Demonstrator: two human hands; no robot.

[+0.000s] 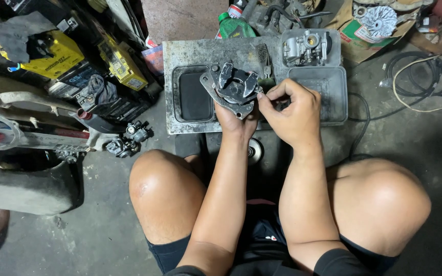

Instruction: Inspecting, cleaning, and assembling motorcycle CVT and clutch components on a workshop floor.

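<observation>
Largest item: grey metal tray [180, 51] on the floor, directly beyond both hands, with recessed wells. A carburettor [305, 47] sits in the far well beyond the right hand; small pliers [265, 64] lie just past the fingertips. Green bottle [234, 26] stands beyond the tray; yellow-and-black boxes [57, 59] are stacked well off to the left.

Work piece: dark metal clutch-shoe assembly [231, 88] on a grey plate, held above the tray's near edge, over the left-hand well.

Handling (judgement): cast and stamped metal, so stiff and fairly heavy for its size; probably greasy, hence slippery. Not fragile overall, though small springs or clips could pop loose. Best hold looks to be under the plate or by its rim, clear of the shoes.

Left hand [235, 121]: mostly hidden beneath the assembly, closed around its underside and supporting it from below.

Right hand [292, 112]: fingers curled, thumb and forefinger pinched together at the assembly's right edge, touching it (whether they grip a small part there cannot be told, too small).
</observation>
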